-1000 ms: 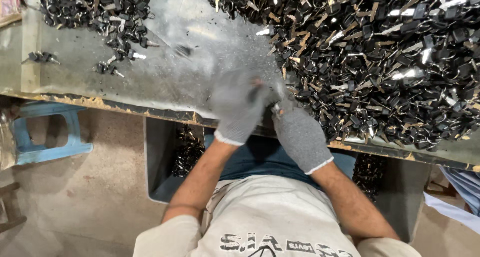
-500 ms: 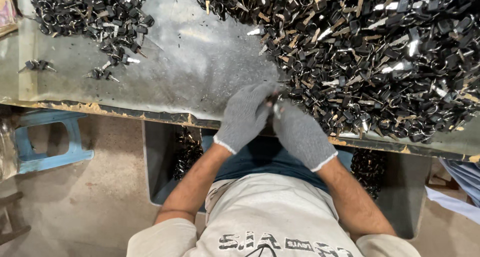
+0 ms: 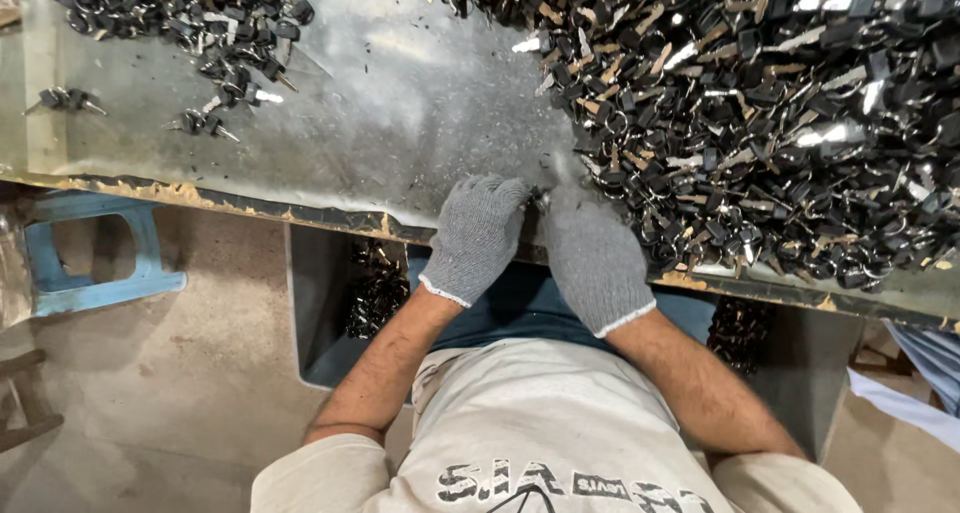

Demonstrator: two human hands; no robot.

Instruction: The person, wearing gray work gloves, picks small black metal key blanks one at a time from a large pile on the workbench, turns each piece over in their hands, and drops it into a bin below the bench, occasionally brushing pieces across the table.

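A scratched metal table (image 3: 400, 103) stood over concrete floor (image 3: 180, 373), key heap (image 3: 760, 113) at two o'clock. Gloved left hand (image 3: 477, 235) and right hand (image 3: 592, 255) met, fingers curled narrow around a small, unclear piece.

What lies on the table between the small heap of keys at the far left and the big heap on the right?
In the head view, bare grey metal table separates small heap from big heap.

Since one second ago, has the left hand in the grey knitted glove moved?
Yes. The left hand has come back from over the metal table to its near edge, beside the right hand.
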